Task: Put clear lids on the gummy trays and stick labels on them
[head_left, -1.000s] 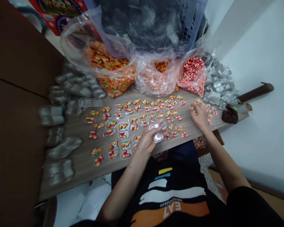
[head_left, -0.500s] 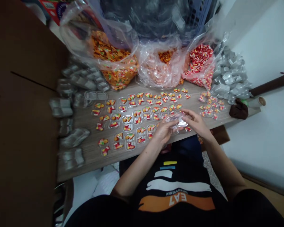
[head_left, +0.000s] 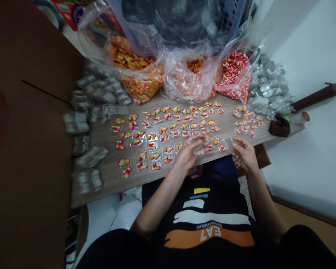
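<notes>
My left hand (head_left: 188, 152) is curled around clear plastic trays (head_left: 198, 148), perhaps a small stack, above the front edge of the table. To its right, my right hand (head_left: 245, 152) pinches a single clear plastic tray (head_left: 228, 143) between thumb and fingers. Rows of filled clear trays (head_left: 155, 166) lie under and beside the hands, each with small orange, yellow and red candies in it. One filled tray (head_left: 217, 141) sits between the two hands. The exact outline of the plastic in my left hand is blurred.
Behind the rows stand open bags of orange candies (head_left: 140, 87) and red-and-white candies (head_left: 235, 69), with a blue crate (head_left: 229, 22) beyond. Empty clear trays are heaped at left (head_left: 100, 89) and right (head_left: 268, 89). Loose candies (head_left: 245, 123) and a brown cloth-like item (head_left: 279, 126) lie at right.
My hands were together on the clear plastic; now they are apart. My right hand has moved right with one tray, while my left keeps the other plastic.
</notes>
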A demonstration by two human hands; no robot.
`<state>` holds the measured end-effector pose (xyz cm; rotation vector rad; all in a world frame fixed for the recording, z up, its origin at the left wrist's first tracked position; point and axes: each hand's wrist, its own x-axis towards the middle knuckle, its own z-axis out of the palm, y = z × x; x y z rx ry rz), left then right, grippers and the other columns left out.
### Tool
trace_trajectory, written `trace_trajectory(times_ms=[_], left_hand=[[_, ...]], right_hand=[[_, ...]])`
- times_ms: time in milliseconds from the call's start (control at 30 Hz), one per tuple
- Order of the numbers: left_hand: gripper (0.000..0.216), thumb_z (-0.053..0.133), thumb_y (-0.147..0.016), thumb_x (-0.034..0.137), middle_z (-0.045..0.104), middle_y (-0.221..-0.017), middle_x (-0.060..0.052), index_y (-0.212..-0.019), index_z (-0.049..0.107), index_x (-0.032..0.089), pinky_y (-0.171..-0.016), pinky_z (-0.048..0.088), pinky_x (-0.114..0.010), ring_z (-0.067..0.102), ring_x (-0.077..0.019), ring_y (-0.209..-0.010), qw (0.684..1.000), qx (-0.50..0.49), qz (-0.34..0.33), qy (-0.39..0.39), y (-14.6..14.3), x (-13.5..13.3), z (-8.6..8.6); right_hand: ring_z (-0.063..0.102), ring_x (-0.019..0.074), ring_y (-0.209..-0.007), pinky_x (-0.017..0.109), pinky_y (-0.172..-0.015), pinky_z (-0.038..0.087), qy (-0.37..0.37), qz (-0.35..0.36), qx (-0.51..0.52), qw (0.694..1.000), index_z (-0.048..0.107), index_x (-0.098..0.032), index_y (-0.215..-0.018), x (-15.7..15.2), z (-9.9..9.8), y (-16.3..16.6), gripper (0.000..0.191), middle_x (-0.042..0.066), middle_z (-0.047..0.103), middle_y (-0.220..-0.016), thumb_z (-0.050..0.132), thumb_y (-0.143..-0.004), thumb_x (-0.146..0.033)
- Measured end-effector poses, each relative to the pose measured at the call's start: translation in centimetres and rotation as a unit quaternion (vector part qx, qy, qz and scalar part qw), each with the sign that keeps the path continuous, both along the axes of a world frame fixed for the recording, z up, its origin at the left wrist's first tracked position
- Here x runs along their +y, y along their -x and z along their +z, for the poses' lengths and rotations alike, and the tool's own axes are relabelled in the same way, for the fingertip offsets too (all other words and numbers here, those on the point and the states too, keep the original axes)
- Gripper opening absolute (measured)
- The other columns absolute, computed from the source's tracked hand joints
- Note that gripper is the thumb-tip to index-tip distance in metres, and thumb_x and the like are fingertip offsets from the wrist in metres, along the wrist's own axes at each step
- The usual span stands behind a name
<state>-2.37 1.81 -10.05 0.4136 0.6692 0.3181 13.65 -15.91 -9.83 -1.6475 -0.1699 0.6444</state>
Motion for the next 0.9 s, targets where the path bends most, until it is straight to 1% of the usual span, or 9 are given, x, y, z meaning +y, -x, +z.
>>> trace_trajectory(times_ms=[100, 200, 300, 400, 533, 567, 633, 733, 900], left_hand=[[0.029, 0.078, -0.071, 0.012, 0.074, -0.105, -0.009, -0.098, 0.069, 0.013, -0.072, 0.063, -0.034, 0.073, -0.0197, -0.079, 1.000, 0.006, -0.017, 0.001, 0.4, -0.3, -0.5], [0.025, 0.077, -0.073, 0.011, 0.075, -0.102, -0.008, -0.097, 0.070, 0.014, -0.072, 0.063, -0.033, 0.072, -0.0184, -0.076, 1.000, 0.021, -0.019, 0.004, 0.6, -0.7, -0.7], [0.020, 0.076, -0.074, 0.012, 0.076, -0.103, -0.008, -0.094, 0.071, 0.015, -0.074, 0.062, -0.034, 0.072, -0.0187, -0.076, 0.999, 0.037, -0.019, 0.004, 0.6, -0.7, -0.6], [0.022, 0.076, -0.074, 0.013, 0.075, -0.109, -0.011, -0.095, 0.074, 0.013, -0.072, 0.062, -0.033, 0.072, -0.0182, -0.076, 0.998, 0.023, -0.049, -0.011, 0.7, -0.7, -0.3], [0.028, 0.081, -0.071, 0.018, 0.074, -0.115, -0.013, -0.097, 0.076, 0.012, -0.069, 0.062, -0.032, 0.072, -0.0177, -0.076, 0.987, -0.035, -0.150, -0.031, 0.4, -1.4, 0.0], [0.029, 0.082, -0.070, 0.019, 0.074, -0.114, -0.013, -0.098, 0.077, 0.012, -0.068, 0.062, -0.032, 0.073, -0.0182, -0.076, 0.985, -0.046, -0.165, -0.033, 0.3, -1.7, 0.1], [0.032, 0.084, -0.067, 0.021, 0.075, -0.110, -0.013, -0.097, 0.077, 0.013, -0.067, 0.062, -0.032, 0.072, -0.0184, -0.075, 0.983, -0.052, -0.169, -0.041, 0.0, -2.3, 0.2], [0.033, 0.085, -0.066, 0.023, 0.076, -0.106, -0.012, -0.097, 0.078, 0.014, -0.067, 0.062, -0.030, 0.072, -0.0169, -0.074, 0.985, -0.048, -0.156, -0.063, -0.3, -2.8, 0.3], [0.032, 0.084, -0.069, 0.024, 0.075, -0.110, -0.012, -0.098, 0.078, 0.015, -0.068, 0.061, -0.028, 0.072, -0.0167, -0.076, 0.980, -0.057, -0.158, -0.107, -0.3, -2.9, 0.8]], right_hand=[[0.058, 0.0127, -0.063, 0.025, -0.050, 0.049, 0.001, -0.038, -0.015, 0.999, 0.069, -0.021, -0.096, -0.2, -1.6, 0.9, 0.045, -0.003, 0.059, -0.072, 0.087, -0.059, -0.040], [0.054, 0.0114, -0.058, 0.025, -0.049, 0.050, -0.001, -0.042, -0.035, 0.999, 0.069, -0.021, -0.095, 0.5, -2.7, 1.5, 0.042, -0.005, 0.056, -0.068, 0.085, -0.061, -0.039], [0.052, 0.0112, -0.055, 0.026, -0.048, 0.050, -0.004, -0.036, -0.050, 0.998, 0.068, -0.021, -0.093, 1.2, -3.0, 1.7, 0.038, -0.004, 0.057, -0.066, 0.082, -0.063, -0.041], [0.053, 0.0114, -0.055, 0.026, -0.048, 0.050, -0.010, -0.019, -0.036, 0.999, 0.067, -0.021, -0.092, 1.5, -2.5, 1.8, 0.036, -0.003, 0.060, -0.069, 0.082, -0.065, -0.041], [0.053, 0.0108, -0.056, 0.026, -0.051, 0.050, -0.043, 0.010, 0.025, 0.999, 0.068, -0.022, -0.092, 1.5, -1.4, 2.2, 0.036, -0.003, 0.061, -0.069, 0.084, -0.067, -0.040], [0.053, 0.0105, -0.056, 0.025, -0.051, 0.049, -0.052, 0.015, 0.044, 0.998, 0.068, -0.022, -0.092, 1.5, -1.2, 2.4, 0.036, -0.003, 0.061, -0.069, 0.085, -0.066, -0.041], [0.053, 0.0101, -0.057, 0.025, -0.052, 0.048, -0.062, 0.018, 0.076, 0.995, 0.069, -0.022, -0.089, 1.5, -0.9, 2.8, 0.037, -0.002, 0.063, -0.070, 0.087, -0.064, -0.042], [0.054, 0.0103, -0.059, 0.025, -0.053, 0.049, -0.052, 0.031, 0.086, 0.994, 0.069, -0.021, -0.089, 1.6, -0.6, 3.1, 0.038, -0.001, 0.065, -0.076, 0.086, -0.065, -0.046], [0.060, 0.0133, -0.066, 0.026, -0.057, 0.052, -0.033, 0.079, 0.091, 0.992, 0.071, -0.023, -0.099, 1.7, 0.3, 3.1, 0.042, 0.001, 0.070, -0.084, 0.082, -0.071, -0.053]])
